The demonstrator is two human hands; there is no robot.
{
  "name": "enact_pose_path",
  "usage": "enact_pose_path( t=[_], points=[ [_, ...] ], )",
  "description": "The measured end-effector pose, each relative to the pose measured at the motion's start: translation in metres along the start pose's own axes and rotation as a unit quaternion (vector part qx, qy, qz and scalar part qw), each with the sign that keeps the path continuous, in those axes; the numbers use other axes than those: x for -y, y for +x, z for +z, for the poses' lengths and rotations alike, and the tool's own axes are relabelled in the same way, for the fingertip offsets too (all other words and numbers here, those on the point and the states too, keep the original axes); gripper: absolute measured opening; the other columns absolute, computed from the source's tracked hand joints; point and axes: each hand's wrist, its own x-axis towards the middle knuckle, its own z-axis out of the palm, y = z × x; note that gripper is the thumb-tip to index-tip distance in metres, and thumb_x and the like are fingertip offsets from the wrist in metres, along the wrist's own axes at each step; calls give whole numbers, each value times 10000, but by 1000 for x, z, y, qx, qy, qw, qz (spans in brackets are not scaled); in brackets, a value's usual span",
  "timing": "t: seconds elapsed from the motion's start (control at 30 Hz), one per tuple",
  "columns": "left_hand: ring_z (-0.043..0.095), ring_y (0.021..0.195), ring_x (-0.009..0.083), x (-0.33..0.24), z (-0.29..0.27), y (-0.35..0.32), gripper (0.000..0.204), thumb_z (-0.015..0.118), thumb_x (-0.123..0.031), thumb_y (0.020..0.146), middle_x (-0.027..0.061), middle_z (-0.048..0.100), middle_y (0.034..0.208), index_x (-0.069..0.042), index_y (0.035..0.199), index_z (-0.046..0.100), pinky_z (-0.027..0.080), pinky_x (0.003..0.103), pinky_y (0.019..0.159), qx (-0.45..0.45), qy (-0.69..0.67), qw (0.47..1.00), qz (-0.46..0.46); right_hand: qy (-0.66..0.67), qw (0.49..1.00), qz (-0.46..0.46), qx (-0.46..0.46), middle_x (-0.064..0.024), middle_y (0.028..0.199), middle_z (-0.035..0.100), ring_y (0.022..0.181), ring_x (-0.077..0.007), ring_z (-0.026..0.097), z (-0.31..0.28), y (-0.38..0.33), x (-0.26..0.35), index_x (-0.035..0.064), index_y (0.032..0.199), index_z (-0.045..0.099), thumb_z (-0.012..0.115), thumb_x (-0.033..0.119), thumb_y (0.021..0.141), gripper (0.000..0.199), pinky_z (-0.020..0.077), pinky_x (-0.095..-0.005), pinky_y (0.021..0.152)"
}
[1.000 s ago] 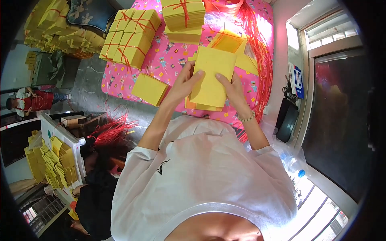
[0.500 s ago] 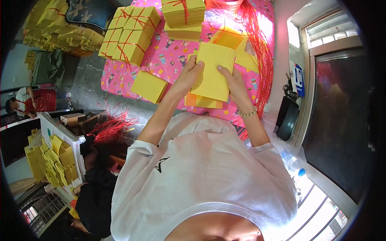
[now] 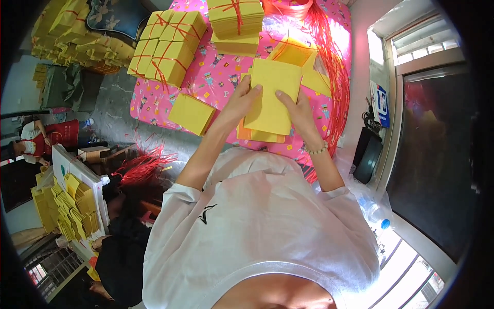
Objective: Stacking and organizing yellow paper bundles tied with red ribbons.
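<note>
A stack of yellow paper (image 3: 273, 100) is held between my two hands above the near side of the table. My left hand (image 3: 244, 101) is closed on its left edge with the thumb on top. On the right edge my right hand (image 3: 302, 112) grips it in the same way, fingers partly hidden underneath. Below the stack, yellow and orange paper (image 3: 261, 135) lies on the table. To the left rests another yellow paper block (image 3: 190, 113) without string. Just beyond my right hand are loose yellow-orange sheets (image 3: 290, 53).
Yellow bundles tied with red string (image 3: 167, 49) and a tall tied stack (image 3: 235, 23) stand on the pink patterned tablecloth (image 3: 218, 77). Long red strings (image 3: 337, 77) run down its right side. Far left, a person in a red apron (image 3: 59, 134) is near a table of yellow paper (image 3: 77, 208).
Both hands keep hold of the stack, which has shifted slightly toward me. At the far left, the person in the red apron has changed position.
</note>
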Motion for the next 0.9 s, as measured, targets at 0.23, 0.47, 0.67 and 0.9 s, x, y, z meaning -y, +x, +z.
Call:
enact_pose_path(
  t=[0.23, 0.47, 0.67, 0.9],
  points=[
    [509, 1002, 111, 7, 22, -14, 258, 472, -82, 934, 72, 534, 1082, -15, 1174, 403, 419, 268, 855, -59, -3, 989, 137, -51, 995, -76, 28, -85, 1072, 603, 954, -136, 588, -2, -6, 2, -15, 1193, 474, 624, 79, 850, 386, 491, -275, 798],
    [516, 953, 103, 4, 28, -22, 240, 442, -67, 942, 85, 544, 1035, -12, 1169, 389, 433, 260, 809, -78, 19, 978, 195, -29, 996, -76, 40, -74, 1058, 613, 940, -122, 593, 1, -11, 10, -8, 1169, 497, 633, 77, 849, 358, 492, -265, 784],
    [522, 932, 107, 4, 28, -24, 231, 438, -83, 947, 88, 550, 1023, -12, 1163, 397, 438, 258, 796, -98, 44, 974, 200, -29, 997, -43, 48, -59, 1020, 633, 896, -104, 599, 1, -13, 14, -9, 1135, 532, 614, 94, 869, 297, 494, -255, 766],
    [513, 966, 110, 6, 25, -26, 238, 442, -94, 948, 87, 542, 1057, -4, 1165, 401, 428, 266, 834, -98, 32, 974, 202, -14, 996, -86, 11, -31, 982, 637, 860, -64, 578, -1, -5, 23, -4, 1108, 558, 521, 160, 946, 233, 478, -227, 727]
  ],
)
